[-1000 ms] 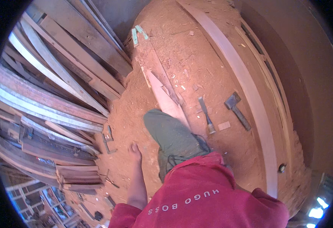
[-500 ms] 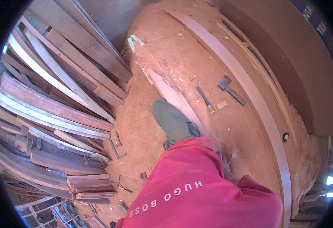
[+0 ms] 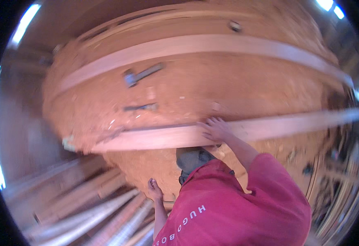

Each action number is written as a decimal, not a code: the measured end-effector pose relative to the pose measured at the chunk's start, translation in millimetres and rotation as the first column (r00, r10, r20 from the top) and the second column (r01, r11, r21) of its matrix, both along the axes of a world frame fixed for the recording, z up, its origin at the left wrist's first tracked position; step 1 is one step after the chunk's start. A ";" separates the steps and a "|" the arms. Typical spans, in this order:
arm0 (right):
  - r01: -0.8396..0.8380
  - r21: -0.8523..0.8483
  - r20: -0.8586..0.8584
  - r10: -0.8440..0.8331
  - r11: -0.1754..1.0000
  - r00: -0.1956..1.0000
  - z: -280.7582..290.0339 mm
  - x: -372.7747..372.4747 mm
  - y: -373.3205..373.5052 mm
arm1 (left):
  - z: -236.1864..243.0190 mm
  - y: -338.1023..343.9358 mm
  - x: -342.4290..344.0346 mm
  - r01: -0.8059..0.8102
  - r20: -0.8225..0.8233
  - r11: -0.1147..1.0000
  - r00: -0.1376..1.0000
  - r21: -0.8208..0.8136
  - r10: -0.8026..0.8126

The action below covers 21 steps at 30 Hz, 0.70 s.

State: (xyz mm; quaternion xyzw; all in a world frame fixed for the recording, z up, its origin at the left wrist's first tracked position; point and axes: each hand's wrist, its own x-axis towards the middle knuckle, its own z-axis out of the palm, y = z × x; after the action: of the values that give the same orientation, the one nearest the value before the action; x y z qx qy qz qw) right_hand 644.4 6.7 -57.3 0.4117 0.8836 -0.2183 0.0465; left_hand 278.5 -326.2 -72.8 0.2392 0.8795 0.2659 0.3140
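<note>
My right hand [image 3: 217,129] lies with its fingers spread on a long pale wooden plank [image 3: 278,125] stretched across the ground in front of me. At the lower left, my left hand [image 3: 155,190] hangs over the dirt, loosely curled with the fingers a little apart and nothing visible in it. A grey-clad leg [image 3: 191,159] of mine is at the plank's near edge. Beyond the plank lie a chisel-like tool [image 3: 140,107] and a hammer-like tool [image 3: 141,75] with a metal head; motion blurs both.
Farther off, a long curved plank [image 3: 196,44] spans the reddish dirt [image 3: 228,88]. A small round object [image 3: 234,26] sits beyond it. Stacked boards [image 3: 93,219] fill the lower left, and more timber [image 3: 343,197] stands at the right. Wood chips are scattered about.
My view has swung round, so the planks now run across it instead of away. Both hands have come into clearer sight, the right one spread on the near plank.
</note>
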 end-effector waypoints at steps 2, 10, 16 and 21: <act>-0.008 0.015 -0.037 0.009 1.000 0.999 -3.6 8.8 -0.8 | -6.3 34.2 9.1 0.121 0.003 0.992 0.993 -0.030 -0.121; 0.117 0.177 -0.200 -0.081 0.977 0.976 -28.4 34.0 -24.1 | 35.3 170.9 144.1 0.669 -0.311 0.720 0.735 0.185 -0.603; 0.283 0.090 -0.452 -0.215 0.955 0.866 24.1 147.8 -86.2 | 31.1 198.0 288.0 0.775 -0.489 0.564 0.623 0.284 -0.611; 0.429 0.092 -0.299 -0.386 0.898 0.873 24.0 354.5 -153.7 | 27.9 171.3 438.7 0.762 -0.247 0.554 0.639 0.335 -0.728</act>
State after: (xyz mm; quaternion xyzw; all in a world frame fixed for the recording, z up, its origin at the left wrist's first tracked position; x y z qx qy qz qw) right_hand 998.9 -147.0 -33.3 0.5574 0.7886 -0.2081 -0.1550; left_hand 717.2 -154.9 -44.9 0.6590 0.6301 0.2760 0.3040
